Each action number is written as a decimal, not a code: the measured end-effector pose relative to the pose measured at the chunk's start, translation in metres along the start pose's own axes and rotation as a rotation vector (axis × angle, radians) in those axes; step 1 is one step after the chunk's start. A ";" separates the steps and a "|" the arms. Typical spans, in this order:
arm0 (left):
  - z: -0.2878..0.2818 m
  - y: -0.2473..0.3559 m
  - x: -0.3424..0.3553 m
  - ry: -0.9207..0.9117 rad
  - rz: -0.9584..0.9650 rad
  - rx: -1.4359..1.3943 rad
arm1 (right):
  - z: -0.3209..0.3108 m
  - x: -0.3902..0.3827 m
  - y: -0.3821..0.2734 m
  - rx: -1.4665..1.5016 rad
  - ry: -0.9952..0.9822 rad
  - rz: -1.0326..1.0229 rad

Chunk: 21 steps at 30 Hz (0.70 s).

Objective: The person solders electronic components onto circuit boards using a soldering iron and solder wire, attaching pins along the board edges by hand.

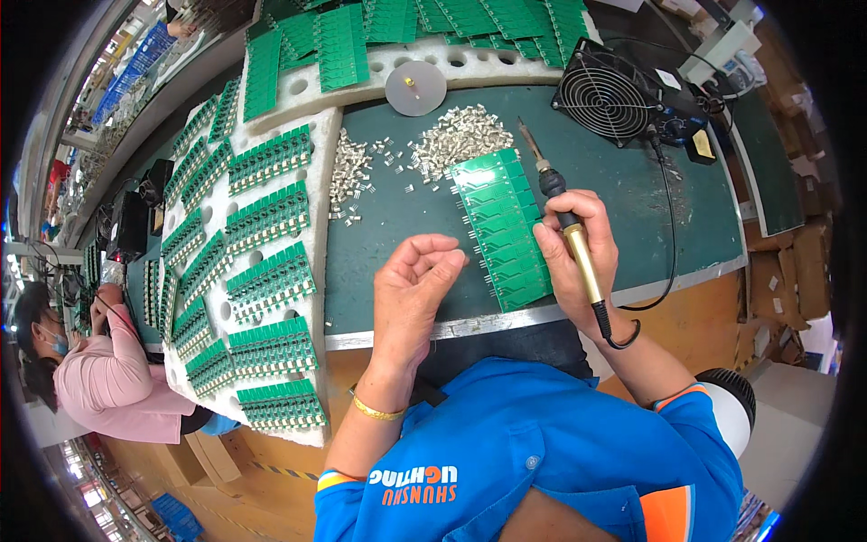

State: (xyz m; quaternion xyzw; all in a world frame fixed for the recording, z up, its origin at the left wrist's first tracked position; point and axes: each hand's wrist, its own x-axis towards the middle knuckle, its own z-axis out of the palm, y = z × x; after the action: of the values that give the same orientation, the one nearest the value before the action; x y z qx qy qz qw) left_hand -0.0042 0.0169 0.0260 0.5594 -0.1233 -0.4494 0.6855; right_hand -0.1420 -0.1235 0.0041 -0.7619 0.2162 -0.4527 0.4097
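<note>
Item: soldering stn, mid-batch.

- Your right hand (578,257): wrapped round a soldering iron (564,226), tip pointing up and away from you, cable looping off below the wrist. Fingertips also rest on the right edge of the green board strip (501,230).
- Your left hand (415,280): fingers curled loosely inward, palm up, holding nothing as far as I can tell; it sits just left of the strip, not touching it.
- Board strip: flat on the dark green worktop (406,217), between your hands, w/ pins sticking out along both edges. Whether its joints are done can't be told from here.
- Loose metal parts (456,135): big pile beyond the strip, smaller pile (348,172) beyond your left hand. Plenty unused, so prob. much left.
- White foam tray (321,194): far left of your left hand, many rows of green boards standing in it.
- Second foam tray (506,63): far beyond both hands, more boards.
- Fan (605,95): beyond your right hand.
- Co-worker in pink (108,370): far left.
</note>
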 end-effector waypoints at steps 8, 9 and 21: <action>-0.012 -0.007 0.004 0.075 0.143 0.361 | -0.006 0.004 0.002 -0.063 0.088 -0.017; -0.014 -0.005 0.008 0.098 0.165 0.467 | -0.010 0.005 0.005 -0.070 0.094 -0.011; -0.009 0.002 0.067 0.377 0.573 1.026 | -0.014 0.005 0.019 -0.068 0.105 0.045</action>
State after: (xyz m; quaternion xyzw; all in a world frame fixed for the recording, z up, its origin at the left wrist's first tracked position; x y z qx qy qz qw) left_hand 0.0407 -0.0276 0.0020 0.8322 -0.3461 -0.0241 0.4326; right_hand -0.1505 -0.1440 -0.0051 -0.7455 0.2697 -0.4751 0.3817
